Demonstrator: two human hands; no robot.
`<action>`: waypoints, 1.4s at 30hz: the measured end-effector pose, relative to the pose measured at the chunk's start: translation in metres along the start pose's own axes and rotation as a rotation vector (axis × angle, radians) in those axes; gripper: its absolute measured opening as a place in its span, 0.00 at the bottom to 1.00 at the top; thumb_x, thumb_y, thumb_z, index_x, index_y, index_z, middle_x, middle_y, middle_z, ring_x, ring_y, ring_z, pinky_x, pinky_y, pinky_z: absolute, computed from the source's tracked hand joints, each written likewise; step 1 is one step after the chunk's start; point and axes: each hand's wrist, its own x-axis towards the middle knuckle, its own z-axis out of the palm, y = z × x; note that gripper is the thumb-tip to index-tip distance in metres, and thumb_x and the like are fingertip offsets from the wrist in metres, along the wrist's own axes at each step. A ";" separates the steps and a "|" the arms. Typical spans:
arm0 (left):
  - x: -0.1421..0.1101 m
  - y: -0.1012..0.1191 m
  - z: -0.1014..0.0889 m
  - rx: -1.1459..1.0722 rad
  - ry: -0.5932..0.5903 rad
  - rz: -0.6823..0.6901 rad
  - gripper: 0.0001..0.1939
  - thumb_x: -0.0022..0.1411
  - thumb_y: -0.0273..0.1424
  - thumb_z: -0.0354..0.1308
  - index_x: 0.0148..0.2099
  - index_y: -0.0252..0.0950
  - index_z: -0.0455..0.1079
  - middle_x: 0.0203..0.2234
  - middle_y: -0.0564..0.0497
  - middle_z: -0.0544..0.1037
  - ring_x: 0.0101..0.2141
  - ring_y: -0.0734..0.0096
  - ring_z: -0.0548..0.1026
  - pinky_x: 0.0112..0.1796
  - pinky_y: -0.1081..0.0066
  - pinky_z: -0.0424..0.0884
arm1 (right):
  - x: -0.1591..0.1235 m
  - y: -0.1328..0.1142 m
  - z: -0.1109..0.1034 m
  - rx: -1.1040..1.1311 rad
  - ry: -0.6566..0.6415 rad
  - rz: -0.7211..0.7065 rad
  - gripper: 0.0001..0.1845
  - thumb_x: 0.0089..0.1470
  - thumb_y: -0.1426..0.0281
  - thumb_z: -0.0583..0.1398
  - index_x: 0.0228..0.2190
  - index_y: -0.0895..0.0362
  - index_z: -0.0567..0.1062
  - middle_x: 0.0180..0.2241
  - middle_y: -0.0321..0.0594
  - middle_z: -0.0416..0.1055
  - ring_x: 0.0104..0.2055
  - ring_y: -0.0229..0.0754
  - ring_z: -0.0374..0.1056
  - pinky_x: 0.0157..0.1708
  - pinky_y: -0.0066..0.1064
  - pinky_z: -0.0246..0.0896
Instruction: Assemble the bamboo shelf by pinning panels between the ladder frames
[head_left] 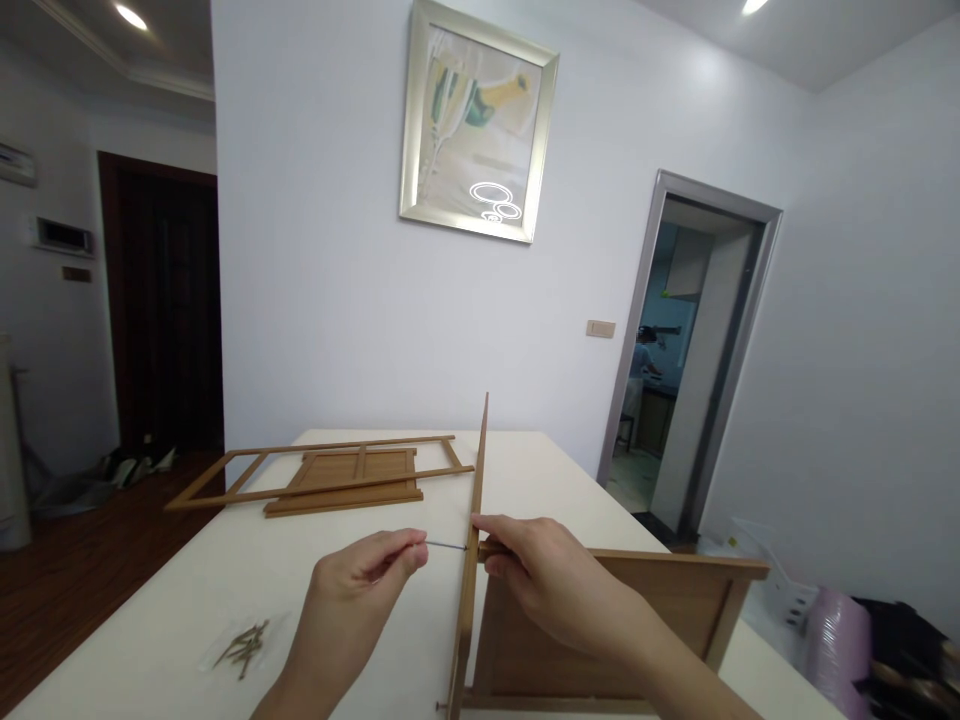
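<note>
My left hand (367, 575) is closed, pinching a hex key (446, 545), a thin metal rod whose far end meets the side of an upright wooden frame (466, 590). My right hand (547, 570) is wrapped round the top corner of a wooden panel (615, 630), its fingers against the frame where the two parts meet. The panel stands on edge to the right of the frame. Low on the frame's left side a screw (441, 706) sticks out. Several more screws (244, 645) lie on a clear plastic bag left of my left hand.
On the white table (390, 640), an open wooden frame (247, 495) lies across a flat slatted wooden panel (345, 482) at the back left. A wall stands behind the table. Through the doorway at right, a person (643, 355) is in another room. A pink roll (836, 640) lies at the lower right.
</note>
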 end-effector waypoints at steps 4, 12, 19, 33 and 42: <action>0.003 -0.001 -0.003 -0.197 -0.103 -0.230 0.22 0.52 0.46 0.65 0.42 0.35 0.80 0.31 0.46 0.84 0.35 0.58 0.82 0.42 0.63 0.79 | 0.000 0.000 0.000 -0.003 -0.009 0.010 0.22 0.60 0.73 0.53 0.55 0.54 0.70 0.45 0.46 0.77 0.47 0.47 0.72 0.46 0.33 0.62; 0.001 -0.003 0.001 -0.147 -0.092 -0.121 0.11 0.54 0.38 0.64 0.37 0.37 0.78 0.32 0.48 0.83 0.37 0.61 0.82 0.41 0.67 0.79 | 0.000 0.001 0.001 0.001 -0.007 0.005 0.23 0.60 0.73 0.53 0.56 0.54 0.69 0.46 0.46 0.77 0.48 0.47 0.72 0.47 0.34 0.62; -0.003 -0.017 0.006 0.220 0.015 0.392 0.08 0.61 0.32 0.57 0.41 0.43 0.77 0.38 0.50 0.82 0.39 0.65 0.80 0.46 0.70 0.74 | 0.000 0.001 0.002 0.004 -0.002 0.001 0.22 0.60 0.73 0.53 0.55 0.53 0.70 0.44 0.44 0.78 0.46 0.46 0.73 0.45 0.32 0.63; 0.003 -0.004 0.012 -0.318 -0.078 -0.267 0.21 0.56 0.46 0.62 0.40 0.31 0.75 0.29 0.46 0.83 0.34 0.61 0.81 0.41 0.64 0.79 | 0.000 -0.001 0.000 0.005 -0.008 -0.009 0.22 0.60 0.75 0.53 0.55 0.54 0.70 0.43 0.44 0.78 0.45 0.45 0.73 0.44 0.31 0.63; 0.005 0.001 0.017 -0.402 -0.076 -0.249 0.17 0.53 0.40 0.66 0.39 0.33 0.70 0.29 0.47 0.83 0.34 0.62 0.82 0.39 0.66 0.80 | 0.001 0.001 0.000 -0.013 -0.013 -0.014 0.23 0.59 0.75 0.53 0.55 0.53 0.69 0.43 0.44 0.78 0.45 0.45 0.73 0.44 0.31 0.63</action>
